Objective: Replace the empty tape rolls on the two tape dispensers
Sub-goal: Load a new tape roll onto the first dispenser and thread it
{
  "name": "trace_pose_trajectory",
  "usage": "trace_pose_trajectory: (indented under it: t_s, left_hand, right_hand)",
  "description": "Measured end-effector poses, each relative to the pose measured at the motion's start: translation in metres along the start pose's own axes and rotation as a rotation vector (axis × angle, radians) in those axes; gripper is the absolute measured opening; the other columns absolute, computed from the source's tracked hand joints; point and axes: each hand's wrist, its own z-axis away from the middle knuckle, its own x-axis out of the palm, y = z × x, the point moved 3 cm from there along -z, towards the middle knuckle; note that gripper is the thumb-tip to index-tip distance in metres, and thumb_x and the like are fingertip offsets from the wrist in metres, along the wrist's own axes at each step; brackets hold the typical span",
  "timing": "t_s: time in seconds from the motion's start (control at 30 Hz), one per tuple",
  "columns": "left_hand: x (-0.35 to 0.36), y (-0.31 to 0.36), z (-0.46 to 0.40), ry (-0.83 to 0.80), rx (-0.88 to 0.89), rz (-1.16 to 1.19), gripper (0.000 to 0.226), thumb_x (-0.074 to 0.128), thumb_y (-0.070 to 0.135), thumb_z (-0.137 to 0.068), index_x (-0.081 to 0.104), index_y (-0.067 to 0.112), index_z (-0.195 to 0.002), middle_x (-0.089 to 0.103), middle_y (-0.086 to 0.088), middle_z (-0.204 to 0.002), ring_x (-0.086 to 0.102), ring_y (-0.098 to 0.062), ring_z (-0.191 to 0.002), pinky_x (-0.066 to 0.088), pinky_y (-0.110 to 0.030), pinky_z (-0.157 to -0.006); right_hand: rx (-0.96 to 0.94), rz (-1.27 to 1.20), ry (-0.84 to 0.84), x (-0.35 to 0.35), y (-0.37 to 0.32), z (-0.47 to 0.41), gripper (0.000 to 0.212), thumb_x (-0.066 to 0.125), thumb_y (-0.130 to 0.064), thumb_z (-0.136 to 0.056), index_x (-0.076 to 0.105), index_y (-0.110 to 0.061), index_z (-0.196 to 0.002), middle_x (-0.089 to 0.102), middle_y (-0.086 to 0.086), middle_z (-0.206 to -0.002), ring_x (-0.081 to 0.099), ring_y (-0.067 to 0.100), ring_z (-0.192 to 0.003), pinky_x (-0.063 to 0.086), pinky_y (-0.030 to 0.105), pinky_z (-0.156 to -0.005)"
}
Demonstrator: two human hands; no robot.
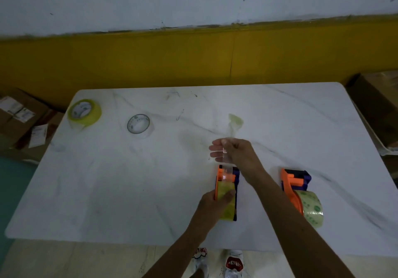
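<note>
An orange and purple tape dispenser (233, 175) lies near the table's front middle with a yellowish tape roll (227, 210) in it. My left hand (213, 202) grips that roll and the dispenser's side. My right hand (234, 150) pinches the clear tape strip (226, 165) pulled up and away over the dispenser's front end. A second orange and purple dispenser (294, 182) lies to the right, loaded with a clear roll (312, 210). A full yellowish roll (84, 112) lies at the back left, and an empty core ring (138, 123) sits beside it.
The white marble table (129, 181) stands against a yellow and white wall. A crumpled scrap of tape (235, 121) lies beyond my right hand. Cardboard boxes (19, 116) sit on the floor to the left, and more boxes (377, 107) to the right.
</note>
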Motion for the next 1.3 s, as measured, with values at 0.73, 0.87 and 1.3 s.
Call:
trace_pose_trajectory:
  t_s: [0.73,0.87,1.3]
  left_hand:
    - [-0.018,0.064,0.027,-0.056,0.31,0.106,0.017,0.054,0.025,-0.093,0.069,0.019,-0.092,0.077,0.001,-0.075,0.074,-0.012,-0.072,0.056,-0.02,-0.067]
    - [-0.015,0.07,0.027,0.008,0.333,0.13,0.02,0.053,0.029,-0.093,0.071,0.021,-0.091,0.078,0.0,-0.078,0.075,-0.013,-0.076,0.058,-0.02,-0.07]
    - [-0.011,0.017,0.008,0.164,0.152,0.052,0.037,0.053,0.041,-0.092,0.073,0.01,-0.093,0.08,-0.005,-0.078,0.075,-0.018,-0.077,0.059,-0.027,-0.074]
  right_hand:
    - [0.12,-0.074,0.065,-0.042,0.074,-0.041,0.016,0.054,-0.005,-0.088,0.069,-0.004,-0.081,0.073,0.007,-0.073,0.067,0.024,-0.068,0.056,0.035,-0.071]
    - [0.299,-0.465,0.037,-0.022,0.081,-0.007,0.052,0.036,-0.042,-0.099,0.071,-0.003,-0.094,0.075,0.015,-0.079,0.071,0.026,-0.069,0.055,0.041,-0.073]
    - [0.298,0.06,0.186,0.006,0.131,0.054,0.026,0.048,-0.013,-0.094,0.071,-0.004,-0.104,0.076,0.015,-0.091,0.074,0.029,-0.08,0.061,0.037,-0.069]
